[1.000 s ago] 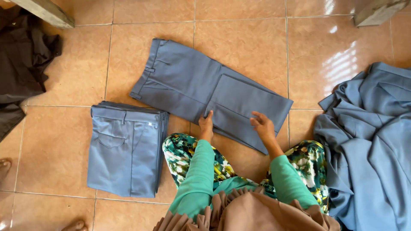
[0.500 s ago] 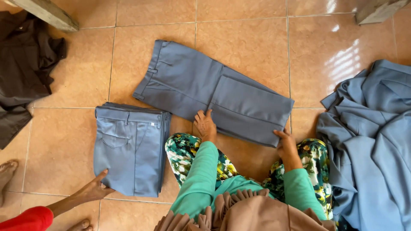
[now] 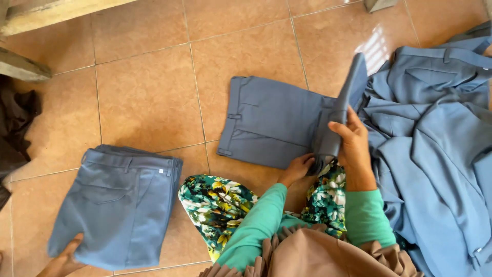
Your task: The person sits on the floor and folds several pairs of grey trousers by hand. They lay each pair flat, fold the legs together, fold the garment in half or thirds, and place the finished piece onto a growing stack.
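Nearest to the camera are the person's own lap, covered with brown cloth, and the two green sleeves above a skirt (image 3: 220,205) with green and white flowers. The left hand (image 3: 299,169) reaches forward and down to the near edge of the blue-grey trousers (image 3: 271,120); its fingers are curled on the cloth at the fold and seem to pinch it, but the grip itself is partly hidden. The right hand (image 3: 352,141) is just beside it, a little higher, and it is closed around the leg part of the same trousers, which stands up from the floor (image 3: 148,97) as a narrow lifted flap. The rest of the trousers lies flat on the orange tiles, directly in front of both hands, with the waistband pointing to the left. At the lower left lies a folded pair of blue trousers (image 3: 120,202), well apart from the person's hands; another person's hand (image 3: 64,261) touches its near corner. On the right, just beside the right hand, is a loose pile of blue garments (image 3: 435,138). Further away, at the left edge, a dark cloth (image 3: 15,128) lies on the floor, and a pale wooden beam (image 3: 56,13) crosses the upper left corner.
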